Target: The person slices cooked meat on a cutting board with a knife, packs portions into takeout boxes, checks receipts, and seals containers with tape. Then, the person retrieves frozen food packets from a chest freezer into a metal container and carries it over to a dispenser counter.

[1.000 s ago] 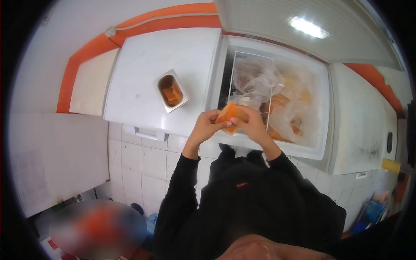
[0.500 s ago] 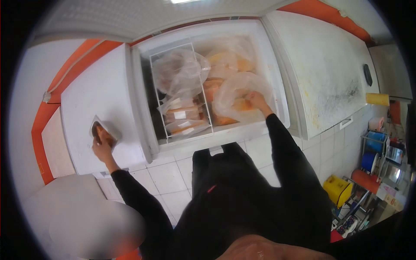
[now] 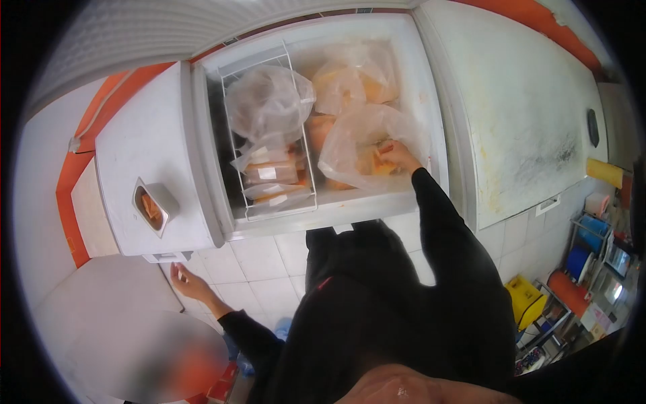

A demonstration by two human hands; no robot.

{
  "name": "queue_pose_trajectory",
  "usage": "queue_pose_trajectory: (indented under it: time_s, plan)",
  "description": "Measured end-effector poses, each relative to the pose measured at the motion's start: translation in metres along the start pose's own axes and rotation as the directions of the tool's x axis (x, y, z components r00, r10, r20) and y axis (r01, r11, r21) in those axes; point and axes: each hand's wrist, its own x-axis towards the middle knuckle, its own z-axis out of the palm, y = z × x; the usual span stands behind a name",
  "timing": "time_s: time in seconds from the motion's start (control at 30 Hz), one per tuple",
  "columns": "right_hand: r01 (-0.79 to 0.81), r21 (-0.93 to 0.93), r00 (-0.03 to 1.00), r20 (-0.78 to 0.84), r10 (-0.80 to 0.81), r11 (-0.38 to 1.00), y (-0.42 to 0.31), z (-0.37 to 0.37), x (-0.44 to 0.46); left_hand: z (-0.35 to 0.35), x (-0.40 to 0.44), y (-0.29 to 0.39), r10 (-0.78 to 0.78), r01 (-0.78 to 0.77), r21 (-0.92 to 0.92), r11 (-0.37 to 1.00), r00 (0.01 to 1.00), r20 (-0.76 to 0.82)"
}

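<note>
My left hand (image 3: 191,284) is in the air just below the front edge of the white lid, its fingers apart and nothing in them. My right hand (image 3: 398,154) reaches into an open clear plastic bag (image 3: 346,145) in the chest freezer, its fingers closed at an orange piece (image 3: 377,160); whether it grips that piece is hard to tell. A metal container (image 3: 163,196) with orange-brown pieces (image 3: 151,207) inside stands on the white lid (image 3: 149,143) at the left.
Inside the freezer (image 3: 432,101), a white wire basket (image 3: 311,202) holds several bags and packets. A closed freezer lid (image 3: 528,128) lies to the right. Further off at the lower right are a yellow container (image 3: 525,301) and a rack.
My hands have parted from the orange piece they held together. The left went to the metal container, then moved down away from it. The right went into the bag in the freezer.
</note>
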Motion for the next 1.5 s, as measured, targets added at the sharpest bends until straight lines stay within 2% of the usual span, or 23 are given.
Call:
queue_pose_trajectory:
  time_s: [0.03, 0.1, 0.17, 0.27, 0.37, 0.4, 0.47, 0.57, 0.67, 0.77, 0.87, 0.97, 1.07, 1.1, 1.13, 1.2, 1.23, 1.3, 1.37, 1.4, 1.47, 1.5]
  plan:
    - [0.03, 0.199, 0.999, 0.015, -0.034, 0.98, 0.007, -0.005, 0.006, 0.007, -0.008, 0.007, -0.004, 0.005, -0.081, 0.997, 1.0, 0.017]
    - [0.068, 0.538, 0.996, 0.011, -0.088, 0.84, 0.006, -0.012, 0.003, 0.031, -0.02, 0.028, 0.0, 0.013, -0.242, 0.97, 0.998, 0.056]
    - [0.083, 0.779, 0.993, -0.013, -0.117, 0.621, -0.016, -0.024, -0.021, 0.053, -0.03, 0.056, -0.011, 0.048, -0.214, 0.976, 0.985, 0.171]
    - [0.028, 0.589, 0.996, -0.085, 0.027, 0.808, -0.031, -0.032, -0.034, 0.077, -0.042, 0.092, 0.112, -0.034, -0.293, 0.956, 0.961, 0.255]
    - [0.11, 0.349, 0.991, -0.11, -0.076, 0.93, 0.01, -0.014, 0.009, 0.089, -0.054, 0.113, 0.18, -0.056, -0.358, 0.932, 0.928, 0.325]
    - [0.168, 0.167, 0.975, -0.172, -0.139, 0.972, 0.03, 0.001, 0.028, 0.091, -0.057, 0.115, 0.189, -0.058, -0.353, 0.934, 0.918, 0.349]
    - [0.244, -0.215, 0.924, -0.244, -0.294, 0.946, 0.061, 0.033, 0.058, 0.089, -0.066, 0.118, 0.206, -0.063, -0.35, 0.934, 0.898, 0.389]
    - [-0.002, -0.683, 0.696, -0.525, -0.489, 0.73, 0.029, 0.057, 0.025, 0.08, -0.073, 0.112, 0.242, -0.124, -0.302, 0.945, 0.886, 0.396]
    - [0.032, -0.658, 0.89, -0.323, -0.321, 0.752, 0.025, 0.042, 0.039, 0.069, -0.079, 0.095, 0.21, -0.111, -0.249, 0.962, 0.884, 0.419]
    - [-0.051, -0.451, 0.943, -0.316, -0.106, 0.891, 0.038, 0.034, 0.055, 0.063, -0.083, 0.076, 0.177, -0.08, -0.237, 0.968, 0.89, 0.421]
    - [0.028, -0.48, 0.905, -0.361, -0.226, 0.877, 0.058, 0.042, 0.077, 0.06, -0.086, 0.075, 0.151, -0.052, -0.241, 0.969, 0.898, 0.413]
    - [-0.028, -0.415, 0.875, -0.449, -0.179, 0.909, 0.038, 0.048, 0.052, 0.059, -0.093, 0.078, 0.141, -0.012, -0.289, 0.957, 0.892, 0.43]
    - [0.188, -0.634, 0.888, -0.217, -0.406, 0.75, -0.026, 0.039, -0.032, 0.063, -0.098, 0.1, 0.171, 0.063, -0.413, 0.908, 0.846, 0.505]
    - [0.297, -0.565, 0.845, -0.22, -0.487, 0.77, -0.055, 0.035, -0.071, 0.062, -0.101, 0.112, 0.187, 0.099, -0.458, 0.883, 0.822, 0.539]
    - [0.405, -0.49, 0.797, -0.226, -0.561, 0.772, -0.083, 0.034, -0.11, 0.063, -0.105, 0.126, 0.223, 0.174, -0.5, 0.848, 0.74, 0.635]
    - [0.525, -0.156, 0.819, -0.176, -0.547, 0.837, -0.124, 0.045, -0.163, 0.06, -0.109, 0.16, 0.343, 0.351, -0.576, 0.738, 0.54, 0.768]
    - [0.586, -0.112, 0.799, -0.085, -0.595, 0.803, -0.153, 0.05, -0.192, 0.055, -0.11, 0.179, 0.429, 0.449, -0.602, 0.66, 0.432, 0.793]
    - [0.694, -0.007, 0.717, 0.108, -0.689, 0.72, -0.213, 0.067, -0.24, 0.044, -0.107, 0.202, 0.542, 0.705, -0.555, 0.442, 0.283, 0.791]
    - [0.772, -0.07, 0.632, 0.202, -0.748, 0.632, -0.252, 0.099, -0.255, 0.035, -0.098, 0.203, 0.468, 0.837, -0.464, 0.289, 0.299, 0.831]
    - [0.81, -0.092, 0.581, 0.257, -0.772, 0.579, -0.27, 0.118, -0.257, 0.03, -0.086, 0.195, 0.401, 0.807, -0.509, 0.301, 0.377, 0.835]
    - [0.919, -0.111, 0.394, 0.27, -0.879, 0.378, -0.305, 0.158, -0.254, 0.025, -0.056, 0.17, 0.258, 0.743, -0.582, 0.331, 0.523, 0.813]
    - [0.954, -0.118, 0.298, 0.272, -0.915, 0.275, -0.322, 0.178, -0.253, 0.024, -0.033, 0.15, 0.181, 0.68, -0.649, 0.34, 0.63, 0.755]
